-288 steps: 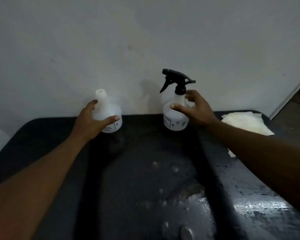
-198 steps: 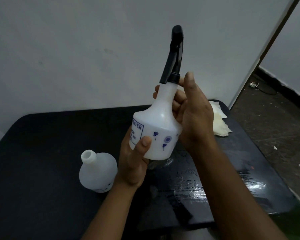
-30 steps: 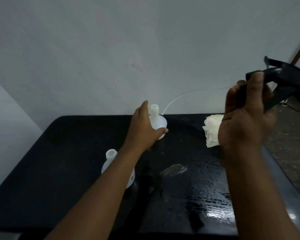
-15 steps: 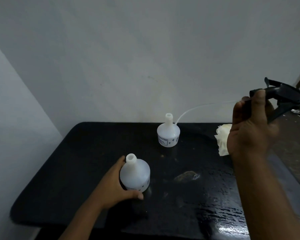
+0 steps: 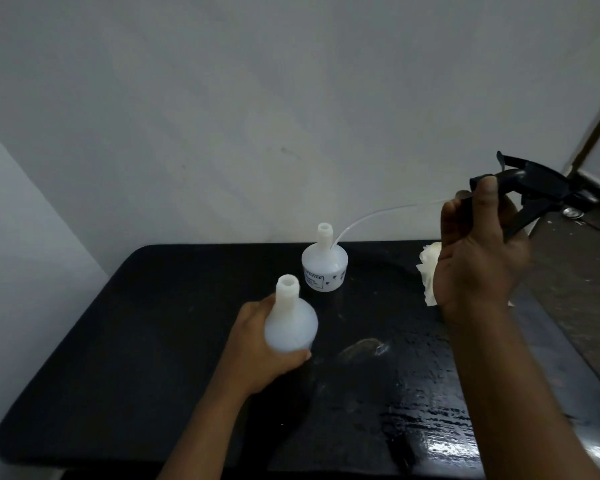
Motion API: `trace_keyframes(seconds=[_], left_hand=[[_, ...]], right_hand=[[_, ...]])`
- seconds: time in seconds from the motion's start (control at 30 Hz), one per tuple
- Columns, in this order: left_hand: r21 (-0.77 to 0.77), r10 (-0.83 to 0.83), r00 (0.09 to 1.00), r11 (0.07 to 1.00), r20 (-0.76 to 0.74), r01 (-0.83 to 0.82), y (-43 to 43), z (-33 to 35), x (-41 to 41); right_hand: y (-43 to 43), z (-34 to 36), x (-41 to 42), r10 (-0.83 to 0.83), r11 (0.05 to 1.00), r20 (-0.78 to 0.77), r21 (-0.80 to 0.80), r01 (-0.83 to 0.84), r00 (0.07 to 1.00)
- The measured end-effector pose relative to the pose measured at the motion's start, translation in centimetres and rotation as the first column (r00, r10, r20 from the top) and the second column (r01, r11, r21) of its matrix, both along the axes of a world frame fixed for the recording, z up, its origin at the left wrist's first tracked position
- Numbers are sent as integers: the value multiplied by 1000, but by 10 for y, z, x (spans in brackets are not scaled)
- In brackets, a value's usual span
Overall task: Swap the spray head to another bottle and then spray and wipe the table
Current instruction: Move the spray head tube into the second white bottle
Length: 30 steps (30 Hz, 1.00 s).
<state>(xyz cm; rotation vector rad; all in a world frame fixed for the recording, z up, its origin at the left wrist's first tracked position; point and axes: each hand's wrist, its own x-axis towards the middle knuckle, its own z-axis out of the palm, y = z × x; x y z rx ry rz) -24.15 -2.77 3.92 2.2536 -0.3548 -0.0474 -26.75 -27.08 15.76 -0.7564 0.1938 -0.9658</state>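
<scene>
My right hand (image 5: 478,261) holds the black spray head (image 5: 537,188) up at the right, above the table. Its thin white dip tube (image 5: 371,215) trails left, and the tube's end hangs beside the neck of the printed white bottle (image 5: 324,270) standing open at the back of the black table (image 5: 125,341). My left hand (image 5: 257,348) grips the plain white bottle (image 5: 290,323) in front of it, tilted slightly and lifted near the table's middle, its neck open. A crumpled white cloth (image 5: 430,271) lies at the right edge, partly behind my right hand.
The table top is wet and shiny at the front right (image 5: 440,441), with a small puddle (image 5: 364,346) near the middle. A white wall (image 5: 257,116) runs close behind the table. Bare floor (image 5: 575,282) lies to the right.
My left hand let go of the printed bottle, took the plain bottle and lifted it toward the middle. My right hand has kept the spray head raised at the right.
</scene>
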Motion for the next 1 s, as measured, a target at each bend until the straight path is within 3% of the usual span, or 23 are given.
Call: trace_keyframes(seconds=[0.5, 0.67, 0.83, 1.0], left_hand=[[-96, -12, 997, 995, 71, 18, -43, -2, 0], [-115, -34, 999, 993, 35, 38, -51, -8, -4], [-100, -75, 997, 992, 23, 77, -62, -12, -3], [-65, -76, 996, 995, 41, 79, -62, -13, 5]], right_hand=[[5, 0, -2, -6, 993, -20, -121, 3, 1000], [10, -4, -2, -10, 980, -41, -201, 2, 999], [9, -8, -2, -44, 950, -62, -310, 23, 997], [2, -8, 0, -75, 951, -47, -303, 57, 996]])
